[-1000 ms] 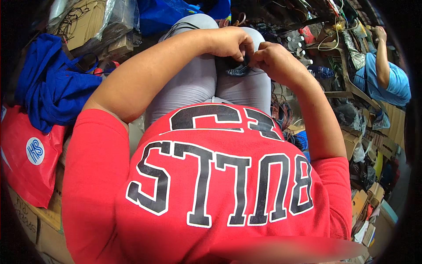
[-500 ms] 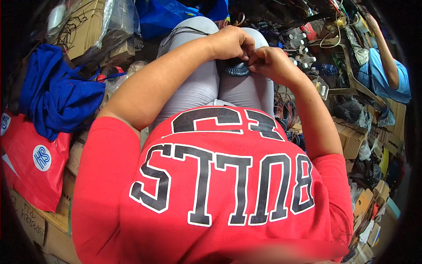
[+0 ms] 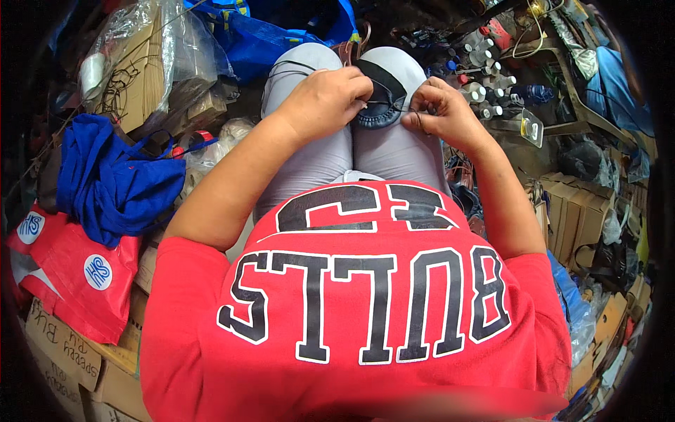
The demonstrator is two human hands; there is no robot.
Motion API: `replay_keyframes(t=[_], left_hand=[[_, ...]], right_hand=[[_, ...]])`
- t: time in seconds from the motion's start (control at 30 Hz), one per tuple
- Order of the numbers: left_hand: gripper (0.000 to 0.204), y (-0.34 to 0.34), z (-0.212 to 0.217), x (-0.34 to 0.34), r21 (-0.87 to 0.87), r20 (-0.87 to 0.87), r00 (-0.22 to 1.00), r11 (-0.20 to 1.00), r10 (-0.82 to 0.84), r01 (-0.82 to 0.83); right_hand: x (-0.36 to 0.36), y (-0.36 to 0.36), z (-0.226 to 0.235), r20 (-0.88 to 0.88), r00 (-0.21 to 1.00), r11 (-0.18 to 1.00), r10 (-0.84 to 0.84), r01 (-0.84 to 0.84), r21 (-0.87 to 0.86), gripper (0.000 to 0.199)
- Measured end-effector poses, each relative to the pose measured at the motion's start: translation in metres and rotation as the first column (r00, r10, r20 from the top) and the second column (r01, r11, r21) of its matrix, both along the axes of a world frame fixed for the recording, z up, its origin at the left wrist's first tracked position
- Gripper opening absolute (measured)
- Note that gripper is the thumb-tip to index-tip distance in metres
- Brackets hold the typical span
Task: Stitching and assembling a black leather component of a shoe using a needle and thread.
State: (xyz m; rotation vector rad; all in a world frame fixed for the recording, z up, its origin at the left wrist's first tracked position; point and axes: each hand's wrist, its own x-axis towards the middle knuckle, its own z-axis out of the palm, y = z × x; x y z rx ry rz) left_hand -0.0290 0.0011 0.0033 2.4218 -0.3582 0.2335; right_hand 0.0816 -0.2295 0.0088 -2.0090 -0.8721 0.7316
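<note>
A dark shoe (image 3: pixel 378 118) with a puckered, stitched toe seam is wedged between my knees, its toe facing me. My left hand (image 3: pixel 334 95) is closed in a pinch at the shoe's left side, fingertips beside the seam. On the other side, just off the shoe, my right hand (image 3: pixel 444 112) pinches a thin dark thread (image 3: pixel 403 109). That thread stretches across the toe toward my left fingertips. A small pale tip shows at the left fingers, too small to name. The far end of the shoe is partly in shadow.
Black cord lies over my left knee (image 3: pixel 299 63). Small bottles (image 3: pixel 485 91) crowd the floor at right, near a wooden frame (image 3: pixel 562 129). A blue bag (image 3: pixel 267 35) lies ahead; blue cloth (image 3: pixel 116 183), a red bag (image 3: pixel 84 267) and cardboard boxes (image 3: pixel 63 344) are at left.
My hands were together over the shoe and are now apart, with thread drawn between them. More of the shoe shows. The view has shifted, and the person at right has mostly left it.
</note>
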Motion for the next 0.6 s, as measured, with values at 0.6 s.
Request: replay_keyframes(t=[0.6], left_hand=[[0.045,0.003,0.02,0.013,-0.896,-0.301,0.928,-0.268,-0.221,-0.355]], right_hand=[[0.006,0.024,0.006,-0.981,0.115,0.63,0.159,0.753,0.19,0.044]])
